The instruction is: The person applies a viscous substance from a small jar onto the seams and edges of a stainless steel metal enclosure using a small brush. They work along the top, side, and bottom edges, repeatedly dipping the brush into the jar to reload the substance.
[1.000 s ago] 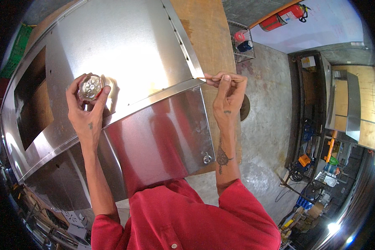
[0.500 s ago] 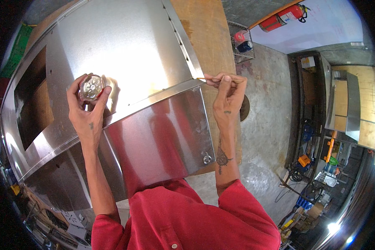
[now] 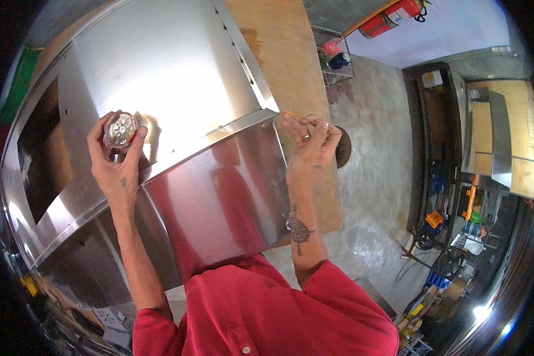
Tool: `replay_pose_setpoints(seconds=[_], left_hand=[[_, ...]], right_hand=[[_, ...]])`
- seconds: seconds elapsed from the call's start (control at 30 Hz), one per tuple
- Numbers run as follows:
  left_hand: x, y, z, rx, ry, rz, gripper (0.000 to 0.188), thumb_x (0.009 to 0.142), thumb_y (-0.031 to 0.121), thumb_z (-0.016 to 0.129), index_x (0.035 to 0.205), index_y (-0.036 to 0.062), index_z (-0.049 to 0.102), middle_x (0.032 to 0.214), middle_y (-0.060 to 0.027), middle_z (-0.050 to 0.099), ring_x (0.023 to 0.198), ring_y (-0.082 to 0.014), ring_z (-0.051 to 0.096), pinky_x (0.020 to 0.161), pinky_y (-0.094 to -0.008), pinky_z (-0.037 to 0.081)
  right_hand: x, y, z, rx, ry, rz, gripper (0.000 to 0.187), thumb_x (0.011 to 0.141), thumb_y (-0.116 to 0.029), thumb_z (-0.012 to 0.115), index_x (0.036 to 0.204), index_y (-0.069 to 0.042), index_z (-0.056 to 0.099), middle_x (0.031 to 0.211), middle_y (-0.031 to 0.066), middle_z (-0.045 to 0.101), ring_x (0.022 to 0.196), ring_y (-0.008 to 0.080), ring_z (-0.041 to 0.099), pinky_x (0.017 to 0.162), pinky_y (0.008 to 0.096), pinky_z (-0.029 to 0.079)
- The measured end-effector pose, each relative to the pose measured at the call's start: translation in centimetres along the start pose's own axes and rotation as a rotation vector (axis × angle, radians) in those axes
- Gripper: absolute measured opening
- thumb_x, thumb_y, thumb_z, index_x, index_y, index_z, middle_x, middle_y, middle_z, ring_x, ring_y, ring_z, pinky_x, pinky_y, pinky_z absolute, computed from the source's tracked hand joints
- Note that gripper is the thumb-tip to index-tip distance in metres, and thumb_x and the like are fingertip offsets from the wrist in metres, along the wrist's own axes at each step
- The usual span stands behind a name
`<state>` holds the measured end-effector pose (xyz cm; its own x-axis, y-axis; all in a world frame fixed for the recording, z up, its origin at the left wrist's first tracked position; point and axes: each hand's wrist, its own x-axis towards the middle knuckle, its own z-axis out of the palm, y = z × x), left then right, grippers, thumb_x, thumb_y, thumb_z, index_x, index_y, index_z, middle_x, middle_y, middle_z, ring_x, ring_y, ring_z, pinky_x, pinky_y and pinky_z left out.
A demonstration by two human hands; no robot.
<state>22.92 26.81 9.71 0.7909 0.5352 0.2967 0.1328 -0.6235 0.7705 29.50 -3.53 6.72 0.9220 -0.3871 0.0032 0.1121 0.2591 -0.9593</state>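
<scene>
A clear, round, bottle-like container (image 3: 123, 129) is gripped in my left hand (image 3: 117, 169), its ribbed round end facing up. That hand is above the bright top of a large sheet-metal housing (image 3: 160, 71). My right hand (image 3: 311, 145) pinches a thin orange-brown stick (image 3: 290, 114) between thumb and fingers, with the other fingers partly extended. The stick's tip is just beyond the right corner of the metal's folded edge; whether it touches is unclear. Along the housing's right flange runs a row of slots.
The housing lies on a wooden table (image 3: 291, 53) and has a large rectangular cutout (image 3: 44, 154) at left. A round dark object (image 3: 343, 146) is beyond my right hand. Farther right are a wire basket (image 3: 337, 56), a red fire extinguisher (image 3: 390, 19) and cluttered shelving (image 3: 457, 237).
The view has shifted slightly. My right hand has drawn the stick off the metal corner, tilting it, and its fingers have spread. My left hand still grips the container over the metal.
</scene>
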Motion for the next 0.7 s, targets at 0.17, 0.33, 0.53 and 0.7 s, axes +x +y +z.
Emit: replay_pose_setpoints(seconds=[0.17,0.33,0.53,0.7], left_hand=[[0.2,-0.5,-0.1,0.005,-0.005,0.044,0.062,0.091,0.028,0.088,0.141,0.0068,0.061,0.133,-0.0154,0.068,0.121,-0.0265,0.071,0.101,-0.0407,0.063],[0.2,0.0,-0.1,0.028,-0.010,0.027,0.062,0.091,0.031,0.088,0.141,0.0057,0.061,0.131,-0.0148,0.069,0.120,-0.0257,0.071,0.101,-0.0395,0.063],[0.0,-0.5,-0.2,0.014,-0.009,0.048,0.062,0.091,0.032,0.088,0.141,0.0067,0.061,0.131,-0.0147,0.069,0.119,-0.0257,0.071,0.101,-0.0394,0.063],[0.1,-0.6,-0.1,0.017,-0.012,0.041,0.063,0.090,0.031,0.088,0.141,0.0071,0.061,0.132,-0.0147,0.068,0.119,-0.0261,0.071,0.102,-0.0397,0.063]], right_hand=[[-0.8,0.5,0.4,0.135,0.025,0.026,0.019,0.117,-0.020,0.040,0.121,-0.002,0.036,0.116,0.0195,0.057,0.104,0.0440,0.074,0.093,0.0516,0.066],[-1.0,0.6,0.5,0.129,0.005,0.012,0.024,0.118,-0.022,0.039,0.124,0.000,0.033,0.117,0.0203,0.055,0.105,0.0427,0.074,0.094,0.0504,0.066],[-1.0,0.9,0.3,0.155,-0.004,0.015,0.019,0.117,-0.021,0.043,0.121,-0.003,0.037,0.117,0.0184,0.058,0.104,0.0410,0.074,0.094,0.0529,0.065],[-0.7,1.2,0.1,0.165,-0.030,-0.001,0.019,0.117,-0.021,0.043,0.121,-0.004,0.037,0.116,0.0185,0.058,0.104,0.0398,0.074,0.095,0.0523,0.065]])
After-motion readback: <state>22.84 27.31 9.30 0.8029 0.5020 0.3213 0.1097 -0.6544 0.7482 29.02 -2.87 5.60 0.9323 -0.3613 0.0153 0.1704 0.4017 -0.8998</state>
